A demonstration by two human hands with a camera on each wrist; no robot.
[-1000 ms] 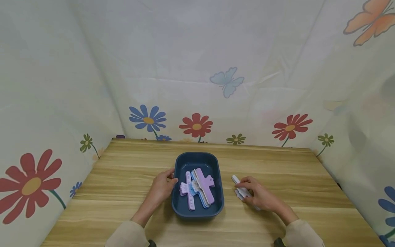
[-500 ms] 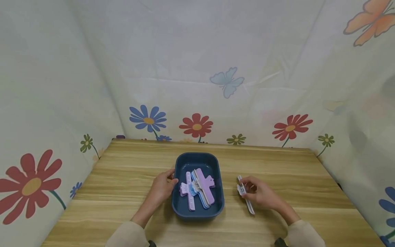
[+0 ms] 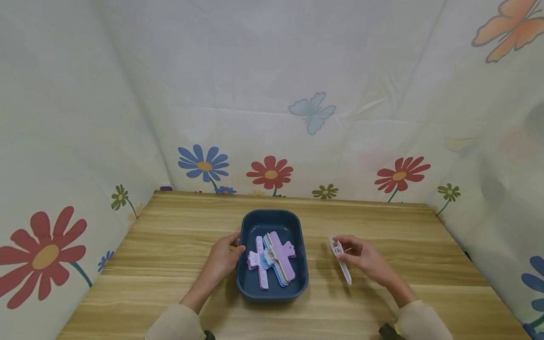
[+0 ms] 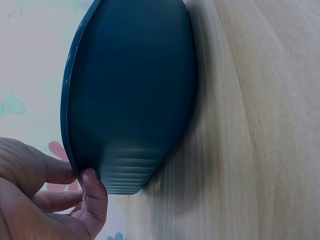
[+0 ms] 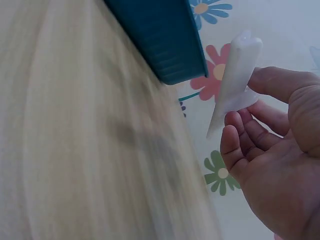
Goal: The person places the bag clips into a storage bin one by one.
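Note:
A dark blue plastic bin (image 3: 272, 296) stands on the table, its left rim pinched between the thumb and fingers of my left hand (image 3: 223, 255). The left wrist view shows that hand (image 4: 50, 195) at the bin's outer wall (image 4: 130, 85). Inside lie several clips: a lilac clip (image 3: 282, 257) on top of blue and white ones, and another lilac clip (image 3: 263, 278) at their left. My right hand (image 3: 361, 257) holds a white clip (image 3: 346, 273) right of the bin. In the right wrist view this clip (image 5: 235, 75) is clear of the tabletop, gripped by thumb and fingers.
The wood-grain table (image 3: 204, 212) carries the bin near its middle. A pale curtain (image 3: 238, 94) printed with flowers and butterflies closes off the back and both sides.
My right hand has lifted the white clip off the table and turned it from lying flat onto its edge. My left hand and the bin have stayed in place.

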